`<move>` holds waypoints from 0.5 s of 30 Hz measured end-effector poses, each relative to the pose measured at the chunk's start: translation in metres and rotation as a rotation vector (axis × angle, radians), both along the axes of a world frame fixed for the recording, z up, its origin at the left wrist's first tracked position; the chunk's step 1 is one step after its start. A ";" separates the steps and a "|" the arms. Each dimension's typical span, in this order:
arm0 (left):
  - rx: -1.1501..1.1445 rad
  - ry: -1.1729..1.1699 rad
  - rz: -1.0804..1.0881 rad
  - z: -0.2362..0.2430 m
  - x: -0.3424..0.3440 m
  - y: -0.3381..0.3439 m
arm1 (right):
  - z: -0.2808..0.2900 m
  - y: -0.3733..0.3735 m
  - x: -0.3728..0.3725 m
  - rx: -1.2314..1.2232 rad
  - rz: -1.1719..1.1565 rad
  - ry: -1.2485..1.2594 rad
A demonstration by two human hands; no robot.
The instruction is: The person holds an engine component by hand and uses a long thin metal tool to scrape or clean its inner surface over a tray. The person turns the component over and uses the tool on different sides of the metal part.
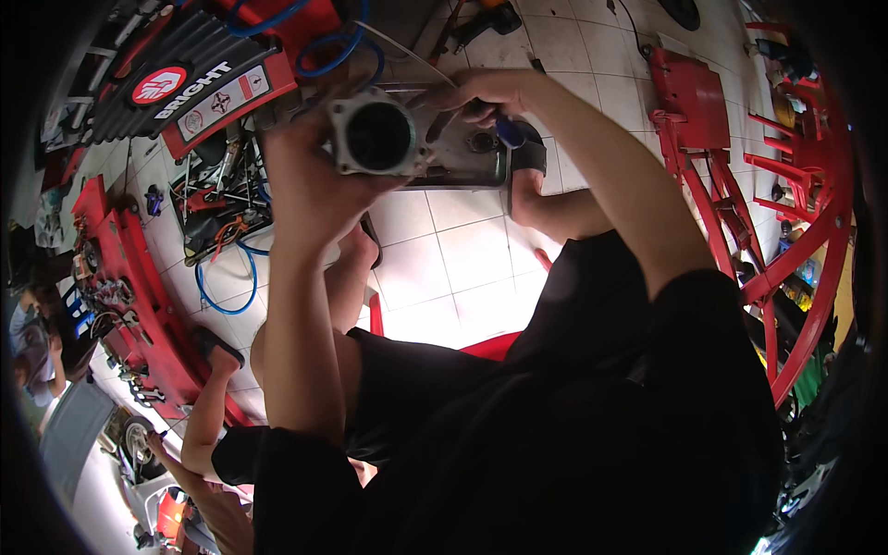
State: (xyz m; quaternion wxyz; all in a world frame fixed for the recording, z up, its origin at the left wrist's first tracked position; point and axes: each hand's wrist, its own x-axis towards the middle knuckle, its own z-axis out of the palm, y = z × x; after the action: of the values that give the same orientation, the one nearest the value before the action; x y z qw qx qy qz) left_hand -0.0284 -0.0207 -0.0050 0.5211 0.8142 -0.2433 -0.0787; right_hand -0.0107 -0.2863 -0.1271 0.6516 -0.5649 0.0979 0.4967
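Observation:
My left hand (319, 180) is wrapped round a grey metal engine cylinder (378, 135), its round dark bore facing up and its square flange with corner bolt holes showing. Just to the right, my right hand (490, 92) is closed round a tool with a blue handle (510, 132). A long thin metal rod (407, 52) sticks out at the hand's upper left and seems to be that tool's shaft. Under both hands lies a shallow metal tray (472, 184) with dark liquid or residue in it. The cylinder hides part of the tray.
Tools and a blue hose (227, 310) lie on the tiled floor at left. A red lift (148, 314) stands beyond them; a red stand (694, 102) and red frame (809, 259) are at right. A drill (495, 18) lies at the back. Another person's arm (199, 486) shows lower left.

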 end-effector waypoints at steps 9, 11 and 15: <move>-0.089 0.206 0.319 -0.004 0.007 0.024 | -0.224 0.048 -0.102 -1.176 0.260 -0.372; 0.050 0.115 0.321 -0.002 0.008 0.025 | -0.235 0.066 -0.118 -1.179 0.248 -0.409; -0.012 0.140 0.306 -0.014 0.011 0.025 | -0.249 0.078 -0.117 -1.116 0.321 -0.396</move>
State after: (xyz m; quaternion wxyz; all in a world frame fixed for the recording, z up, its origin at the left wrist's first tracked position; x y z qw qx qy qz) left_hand -0.0169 0.0048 -0.0192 0.5477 0.8311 -0.0803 -0.0536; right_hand -0.1278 -0.2080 -0.3762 0.1806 -0.9100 0.1341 0.3482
